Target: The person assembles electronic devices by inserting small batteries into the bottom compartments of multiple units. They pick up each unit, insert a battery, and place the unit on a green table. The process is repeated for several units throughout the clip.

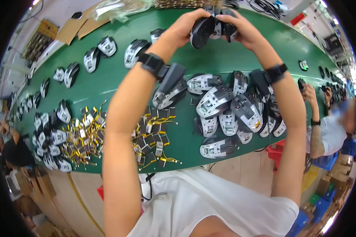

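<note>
At the far edge of the green table, my left hand (184, 27) is closed around a dark computer mouse shell (201, 33). My right hand (244, 31) grips another dark mouse part (228, 30) right beside it. Grey and white pieces show between the two parts; I cannot tell whether they are joined. Between my forearms lies a heap of opened mouse bodies (214, 102), their pale insides facing up. By my left forearm spreads a pile of small flat dark packs with yellow leads (83, 134).
More mouse bodies stand in a loose row (91, 59) along the left side, with a cluster (47, 138) at the near left. Cardboard (73, 28) and clear plastic film (120, 10) lie at the back. A co-worker (324, 126) sits at the right.
</note>
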